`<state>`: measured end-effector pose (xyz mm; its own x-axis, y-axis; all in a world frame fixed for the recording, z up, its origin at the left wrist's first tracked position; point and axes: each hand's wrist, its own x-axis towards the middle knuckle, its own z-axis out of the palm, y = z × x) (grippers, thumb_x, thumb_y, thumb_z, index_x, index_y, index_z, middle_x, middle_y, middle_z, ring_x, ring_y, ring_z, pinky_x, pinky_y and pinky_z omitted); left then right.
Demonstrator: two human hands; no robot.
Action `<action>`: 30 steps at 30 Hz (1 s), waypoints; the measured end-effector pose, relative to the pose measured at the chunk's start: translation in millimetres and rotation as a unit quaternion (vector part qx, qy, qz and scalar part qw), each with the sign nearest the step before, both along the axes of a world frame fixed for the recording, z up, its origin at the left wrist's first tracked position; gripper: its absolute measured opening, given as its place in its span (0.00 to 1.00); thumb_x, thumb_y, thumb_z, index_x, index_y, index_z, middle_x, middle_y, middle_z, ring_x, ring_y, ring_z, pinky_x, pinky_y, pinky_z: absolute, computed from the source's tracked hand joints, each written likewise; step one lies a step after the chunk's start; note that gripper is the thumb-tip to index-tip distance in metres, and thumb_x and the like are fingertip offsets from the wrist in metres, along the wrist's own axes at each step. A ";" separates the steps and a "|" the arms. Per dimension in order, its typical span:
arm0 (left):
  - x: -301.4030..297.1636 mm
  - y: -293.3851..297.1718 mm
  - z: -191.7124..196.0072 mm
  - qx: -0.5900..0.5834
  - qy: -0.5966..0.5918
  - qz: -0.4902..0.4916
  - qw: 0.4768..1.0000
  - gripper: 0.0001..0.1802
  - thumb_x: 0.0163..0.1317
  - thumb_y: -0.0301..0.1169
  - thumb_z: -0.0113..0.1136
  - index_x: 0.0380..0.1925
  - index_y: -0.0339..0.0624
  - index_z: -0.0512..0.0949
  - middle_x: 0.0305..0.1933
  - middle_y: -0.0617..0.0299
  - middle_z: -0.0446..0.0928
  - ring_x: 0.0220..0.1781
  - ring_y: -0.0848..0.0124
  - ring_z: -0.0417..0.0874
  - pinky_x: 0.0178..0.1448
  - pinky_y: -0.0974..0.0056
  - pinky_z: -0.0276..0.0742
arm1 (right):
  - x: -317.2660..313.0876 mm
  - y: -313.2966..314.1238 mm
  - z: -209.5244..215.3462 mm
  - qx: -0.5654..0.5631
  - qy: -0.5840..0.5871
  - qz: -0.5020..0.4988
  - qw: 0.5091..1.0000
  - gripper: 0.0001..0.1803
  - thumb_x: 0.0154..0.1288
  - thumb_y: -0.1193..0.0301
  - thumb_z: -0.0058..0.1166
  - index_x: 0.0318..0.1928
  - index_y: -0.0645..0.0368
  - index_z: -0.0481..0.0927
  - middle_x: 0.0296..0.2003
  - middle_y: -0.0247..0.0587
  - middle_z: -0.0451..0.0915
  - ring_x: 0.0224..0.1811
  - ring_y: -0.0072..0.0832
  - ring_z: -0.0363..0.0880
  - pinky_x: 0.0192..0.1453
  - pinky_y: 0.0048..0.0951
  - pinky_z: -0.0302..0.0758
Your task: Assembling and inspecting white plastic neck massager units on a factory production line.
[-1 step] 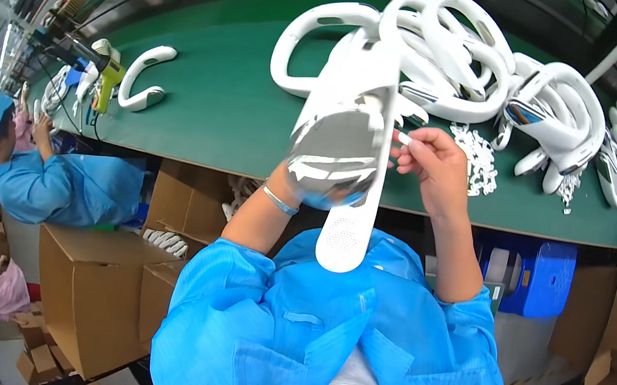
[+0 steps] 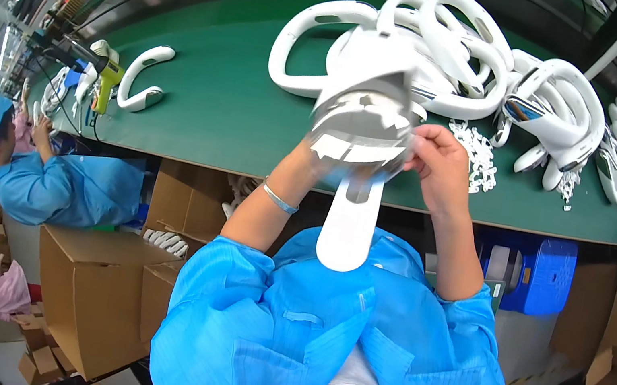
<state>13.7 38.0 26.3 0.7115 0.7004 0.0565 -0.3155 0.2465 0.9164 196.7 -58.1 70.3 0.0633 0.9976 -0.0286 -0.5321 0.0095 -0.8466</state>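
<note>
A white curved band-shaped housing point(image 2: 348, 236) with a mirrored silver panel point(image 2: 361, 130) hangs in front of me, blurred by motion, one rounded end near my chest. My left hand point(image 2: 310, 160) grips it from the left and behind; most of its fingers are hidden. At the housing's right edge, my right hand point(image 2: 438, 159) is closed in a pinch. What its fingertips hold is hidden. A scattered pile of small white plastic pieces point(image 2: 479, 157) lies on the green table just right of that hand.
More white looped housings point(image 2: 453, 107) are heaped behind, with further bunches point(image 2: 558, 112) to the right. A single curved band point(image 2: 132, 77) and a yellow-green power tool point(image 2: 108, 81) sit at left. Cardboard boxes point(image 2: 91, 295) and a blue bin point(image 2: 547, 277) stand below. A co-worker point(image 2: 50, 178) works far left.
The housing has turned in my left hand and its mirrored panel has shifted right. My right fingertips, which pinched a small white piece beside it, now meet its edge; that piece is out of sight.
</note>
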 end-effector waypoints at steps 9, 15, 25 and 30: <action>44.1 2.9 71.5 -0.229 0.048 -0.005 0.972 0.17 0.65 0.32 0.47 0.45 0.27 0.73 0.40 0.40 0.80 0.35 0.60 0.86 0.31 0.67 0.85 | 32.1 2.5 -2.3 -0.014 0.144 -0.038 0.989 0.05 0.66 0.73 0.51 0.38 0.63 0.74 0.31 0.42 0.81 0.29 0.23 0.81 0.33 0.19 0.80; 49.4 8.6 64.6 -0.243 0.065 -0.021 0.968 0.18 0.67 0.35 0.46 0.45 0.28 0.73 0.42 0.39 0.79 0.37 0.58 0.85 0.35 0.64 0.86 | 44.5 7.9 -9.0 -0.011 0.137 -0.047 0.989 0.05 0.66 0.73 0.52 0.38 0.62 0.75 0.29 0.36 0.79 0.27 0.20 0.77 0.29 0.19 0.77; 61.1 -43.2 58.9 -0.143 0.006 -0.073 0.987 0.17 0.60 0.27 0.54 0.47 0.35 0.64 0.38 0.54 0.74 0.33 0.67 0.81 0.38 0.63 0.83 | 40.7 -4.3 -0.3 -0.001 -0.011 -0.041 0.999 0.05 0.62 0.76 0.53 0.37 0.64 0.77 0.27 0.37 0.79 0.25 0.20 0.78 0.27 0.17 0.75; 66.5 -55.9 57.3 -0.081 -0.022 -0.064 0.994 0.25 0.52 0.23 0.53 0.51 0.33 0.59 0.40 0.52 0.71 0.37 0.66 0.79 0.40 0.64 0.80 | 33.0 -16.1 12.5 0.007 -0.186 -0.063 0.981 0.04 0.60 0.79 0.52 0.35 0.64 0.77 0.24 0.34 0.77 0.24 0.14 0.74 0.27 0.15 0.70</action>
<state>80.1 -17.9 83.6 0.7949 0.6065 -0.0161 -0.3107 0.4298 0.8478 229.7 -74.2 82.8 0.1889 0.9814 0.0337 -0.1803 0.0684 -0.9812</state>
